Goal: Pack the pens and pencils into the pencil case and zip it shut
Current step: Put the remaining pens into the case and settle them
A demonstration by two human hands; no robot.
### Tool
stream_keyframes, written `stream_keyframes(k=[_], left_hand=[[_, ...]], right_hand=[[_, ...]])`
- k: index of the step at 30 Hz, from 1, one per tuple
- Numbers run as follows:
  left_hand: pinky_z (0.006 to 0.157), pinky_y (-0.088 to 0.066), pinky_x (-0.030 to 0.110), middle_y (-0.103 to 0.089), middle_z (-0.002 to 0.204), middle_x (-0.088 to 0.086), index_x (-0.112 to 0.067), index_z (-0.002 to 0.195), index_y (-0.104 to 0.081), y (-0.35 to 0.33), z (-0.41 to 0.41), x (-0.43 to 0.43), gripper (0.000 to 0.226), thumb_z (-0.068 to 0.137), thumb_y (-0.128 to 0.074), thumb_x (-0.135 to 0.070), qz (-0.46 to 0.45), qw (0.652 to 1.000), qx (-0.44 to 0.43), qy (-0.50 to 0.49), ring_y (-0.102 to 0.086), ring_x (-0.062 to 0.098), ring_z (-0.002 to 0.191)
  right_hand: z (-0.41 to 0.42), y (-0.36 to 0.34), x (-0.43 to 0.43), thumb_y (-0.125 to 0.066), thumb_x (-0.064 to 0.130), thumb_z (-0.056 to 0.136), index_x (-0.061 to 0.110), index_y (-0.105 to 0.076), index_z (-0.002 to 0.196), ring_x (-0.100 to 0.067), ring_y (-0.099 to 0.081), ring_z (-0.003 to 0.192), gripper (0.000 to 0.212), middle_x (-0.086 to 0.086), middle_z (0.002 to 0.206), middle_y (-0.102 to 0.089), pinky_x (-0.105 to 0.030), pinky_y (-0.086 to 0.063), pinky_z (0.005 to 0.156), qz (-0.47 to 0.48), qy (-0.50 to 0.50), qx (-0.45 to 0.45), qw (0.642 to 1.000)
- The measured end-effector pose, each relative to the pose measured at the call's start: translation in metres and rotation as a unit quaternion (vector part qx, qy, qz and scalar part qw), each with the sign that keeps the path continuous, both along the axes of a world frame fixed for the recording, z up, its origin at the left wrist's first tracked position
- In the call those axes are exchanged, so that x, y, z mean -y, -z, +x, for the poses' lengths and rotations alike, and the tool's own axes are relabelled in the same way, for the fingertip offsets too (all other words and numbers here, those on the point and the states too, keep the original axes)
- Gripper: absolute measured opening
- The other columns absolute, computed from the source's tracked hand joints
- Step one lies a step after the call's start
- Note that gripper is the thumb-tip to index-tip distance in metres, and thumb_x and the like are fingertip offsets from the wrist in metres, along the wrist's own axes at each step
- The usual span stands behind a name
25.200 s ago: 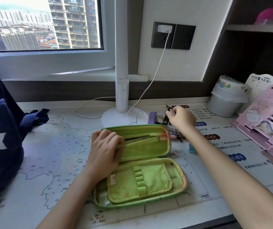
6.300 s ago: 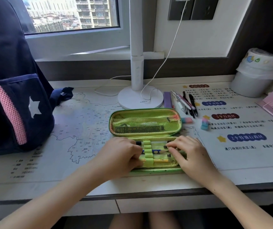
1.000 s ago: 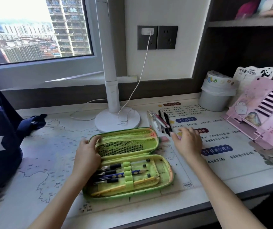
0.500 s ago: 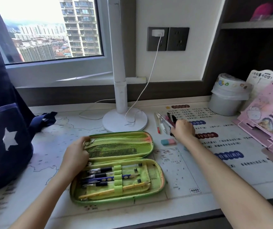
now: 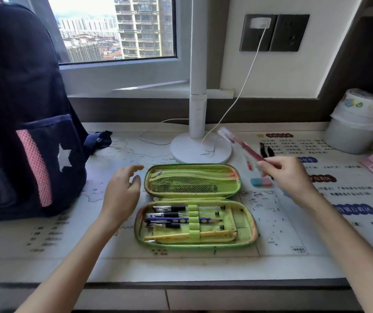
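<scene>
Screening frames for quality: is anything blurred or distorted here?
Head view: the right hand and the red-and-clear pen it holds are motion-smeared; the open green pencil case stays sharp; the wide lens bows the grey desk edge; the window glares.

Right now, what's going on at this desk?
A person is packing a green pencil case, which lies open on the desk. Several pens and pencils already sit under its elastic loops. The right hand holds a red pen lifted off the desk, beside a few black pens and an eraser not yet packed. The left hand hovers open beside the case, touching nothing. The zip is undone.
</scene>
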State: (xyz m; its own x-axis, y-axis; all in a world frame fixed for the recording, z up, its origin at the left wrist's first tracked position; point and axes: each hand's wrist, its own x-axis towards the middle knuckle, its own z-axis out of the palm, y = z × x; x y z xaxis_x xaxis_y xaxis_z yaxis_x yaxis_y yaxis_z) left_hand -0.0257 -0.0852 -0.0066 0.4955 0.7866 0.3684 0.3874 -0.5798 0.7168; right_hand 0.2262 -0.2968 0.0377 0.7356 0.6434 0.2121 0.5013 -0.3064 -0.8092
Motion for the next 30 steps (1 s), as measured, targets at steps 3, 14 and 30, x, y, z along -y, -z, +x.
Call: stream_keyframes(k=[3, 14, 30], left_hand=[[0.087, -0.039, 0.024, -0.057, 0.109, -0.010, -0.025, 0.112, -0.058, -0.007, -0.018, 0.021, 0.026, 0.090, -0.046, -0.028, -0.002, 0.997, 0.053, 0.049, -0.052, 0.012, 0.105], [0.109, -0.017, 0.015, -0.044, 0.137, -0.020, -0.038, 0.126, -0.051, 0.021, -0.035, 0.067, 0.045, 0.089, -0.030, -0.052, 0.067, 0.972, -0.060, 0.215, -0.024, -0.005, 0.134], [0.081, -0.034, 0.001, -0.056, 0.112, -0.031, -0.040, 0.110, -0.056, -0.005, -0.015, 0.053, 0.026, 0.090, -0.047, -0.028, -0.065, 0.980, 0.067, 0.178, -0.049, -0.010, 0.106]], right_hand=[[-0.058, 0.003, 0.023, -0.063, 0.018, 0.086, 0.020, -0.071, 0.083, -0.002, -0.057, 0.058, 0.010, 0.007, 0.064, -0.062, -0.014, -0.042, 0.054, -0.066, -0.176, 0.029, 0.982], [-0.101, 0.051, 0.023, -0.043, 0.052, 0.082, 0.036, -0.072, 0.091, -0.009, -0.046, 0.068, 0.034, 0.014, 0.070, -0.054, -0.012, -0.029, 0.054, -0.124, -0.234, 0.368, 0.891], [-0.008, 0.031, -0.019, -0.056, 0.026, 0.090, 0.011, -0.069, 0.101, -0.021, -0.063, 0.083, 0.023, -0.005, 0.094, -0.070, -0.034, -0.052, 0.071, -0.106, 0.072, 0.189, 0.974]])
